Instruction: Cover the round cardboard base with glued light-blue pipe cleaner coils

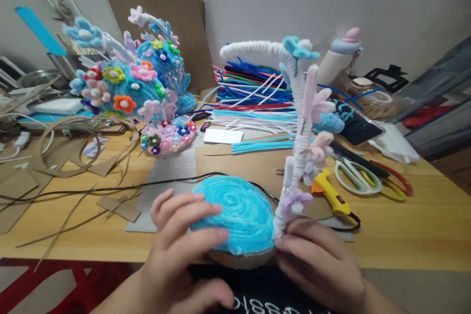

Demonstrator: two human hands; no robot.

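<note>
In front of me is a round base (235,211) topped with coiled bright-blue fuzzy pipe cleaner, with cardboard showing under its front rim. My left hand (191,245) is open at its left side, fingers stretched over the edge and thumb apart below. A tall stem (299,122) wrapped in white pipe cleaner rises from the base's right edge and bends left at the top. Pink, lilac and blue fuzzy flowers (320,149) run along it. My right hand (320,260) is closed around the foot of this stem; its fingertips are partly hidden.
Flower-covered pipe-cleaner ornaments (128,88) stand at back left. Bundles of loose pipe cleaners (253,93) lie at the back. Right of the stem are a yellow glue gun (333,194), scissors (356,176) and a phone (362,125). A black cord (110,187) and cardboard scraps (119,207) lie left.
</note>
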